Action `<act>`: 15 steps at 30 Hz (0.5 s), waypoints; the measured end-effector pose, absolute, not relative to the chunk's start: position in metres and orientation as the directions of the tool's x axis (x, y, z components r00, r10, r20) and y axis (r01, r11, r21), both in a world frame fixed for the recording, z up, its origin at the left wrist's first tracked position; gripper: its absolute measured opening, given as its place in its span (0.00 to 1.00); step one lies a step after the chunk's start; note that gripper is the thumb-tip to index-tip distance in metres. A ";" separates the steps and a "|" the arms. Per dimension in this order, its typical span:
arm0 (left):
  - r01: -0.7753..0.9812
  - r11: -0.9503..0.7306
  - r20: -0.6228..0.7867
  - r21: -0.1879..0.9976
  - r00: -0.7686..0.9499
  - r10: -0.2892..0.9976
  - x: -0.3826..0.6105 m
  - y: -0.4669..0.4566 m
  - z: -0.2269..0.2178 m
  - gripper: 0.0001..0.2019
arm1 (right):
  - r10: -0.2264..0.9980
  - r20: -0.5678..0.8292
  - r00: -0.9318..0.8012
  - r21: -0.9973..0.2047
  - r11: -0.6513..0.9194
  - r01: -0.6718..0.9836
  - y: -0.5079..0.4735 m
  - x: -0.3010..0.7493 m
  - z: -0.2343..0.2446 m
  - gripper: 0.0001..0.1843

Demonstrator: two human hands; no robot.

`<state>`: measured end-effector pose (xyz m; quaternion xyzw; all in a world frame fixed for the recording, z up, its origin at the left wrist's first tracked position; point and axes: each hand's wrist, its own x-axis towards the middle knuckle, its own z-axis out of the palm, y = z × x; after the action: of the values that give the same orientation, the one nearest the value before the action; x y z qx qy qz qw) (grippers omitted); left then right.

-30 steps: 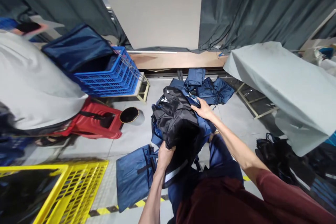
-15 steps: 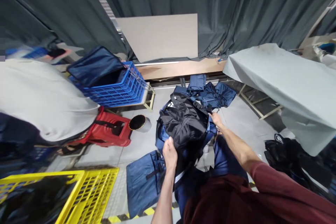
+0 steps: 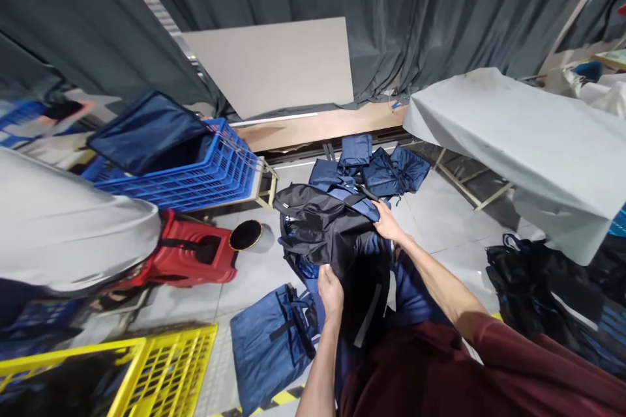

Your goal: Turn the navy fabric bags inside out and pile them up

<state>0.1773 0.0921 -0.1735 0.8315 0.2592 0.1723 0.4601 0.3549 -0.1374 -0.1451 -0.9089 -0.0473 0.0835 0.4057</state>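
A black and blue backpack [image 3: 320,218] lies bunched up in front of my body, its dark fabric folded over and some blue cloth showing at its edges. My left hand [image 3: 331,290] is closed on its near side, the thumb pressed against the black fabric. On the far right side, my right hand [image 3: 388,220] grips the blue edge beside a dark strap. A flat blue bag [image 3: 267,345] rests on the floor left of my left forearm. Beyond the backpack, several folded blue bags [image 3: 376,166] are heaped on the floor.
A yellow crate [image 3: 171,371] with dark items stands at lower left. Nearby are a red stool [image 3: 195,251] with a person in white seated on it, a bin [image 3: 252,236] and blue crates [image 3: 215,169]. A covered table [image 3: 518,137] and black bags [image 3: 533,293] are at right.
The black fabric has been pulled and turned over, with more blue showing near my right hand. Both hands keep their grip. The view has shifted slightly to the right.
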 end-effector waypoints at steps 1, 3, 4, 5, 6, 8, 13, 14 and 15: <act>0.276 -0.444 0.043 0.852 0.810 0.585 0.174 0.093 -0.173 0.22 | 0.166 -0.108 0.980 -0.762 -0.647 0.026 -0.148 0.365 -0.145 0.48; 0.286 -0.443 0.030 0.850 0.812 0.582 0.171 0.095 -0.171 0.22 | 0.106 -0.123 0.987 -0.764 -0.645 -0.026 -0.168 0.392 -0.140 0.42; 0.292 -0.440 0.023 0.849 0.812 0.583 0.171 0.096 -0.170 0.22 | 0.043 -0.147 0.988 -0.749 -0.657 -0.083 -0.175 0.407 -0.136 0.40; 0.299 -0.437 0.017 0.848 0.809 0.587 0.171 0.097 -0.169 0.22 | -0.023 -0.171 0.985 -0.729 -0.670 -0.142 -0.178 0.421 -0.131 0.37; 0.307 -0.433 0.013 0.848 0.804 0.594 0.172 0.098 -0.167 0.22 | -0.078 -0.188 0.979 -0.707 -0.682 -0.190 -0.178 0.432 -0.126 0.36; 0.323 -0.424 0.009 0.846 0.786 0.618 0.173 0.099 -0.164 0.20 | -0.157 -0.211 0.965 -0.673 -0.693 -0.260 -0.164 0.444 -0.118 0.34; 0.338 -0.406 0.020 0.849 0.747 0.664 0.177 0.080 -0.170 0.15 | -0.227 -0.275 0.934 -0.642 -0.680 -0.354 -0.102 0.391 -0.131 0.37; 0.337 -0.404 0.018 0.851 0.749 0.662 0.178 0.072 -0.174 0.15 | -0.220 -0.273 0.936 -0.646 -0.680 -0.348 -0.094 0.372 -0.139 0.39; 0.336 -0.401 0.013 0.853 0.753 0.658 0.180 0.065 -0.178 0.16 | -0.218 -0.257 0.942 -0.651 -0.681 -0.335 -0.088 0.353 -0.147 0.40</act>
<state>0.1797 0.0653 -0.1782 0.8179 0.3038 0.1771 0.4554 0.3530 -0.0882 -0.1475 -0.9134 0.1513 0.0795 0.3696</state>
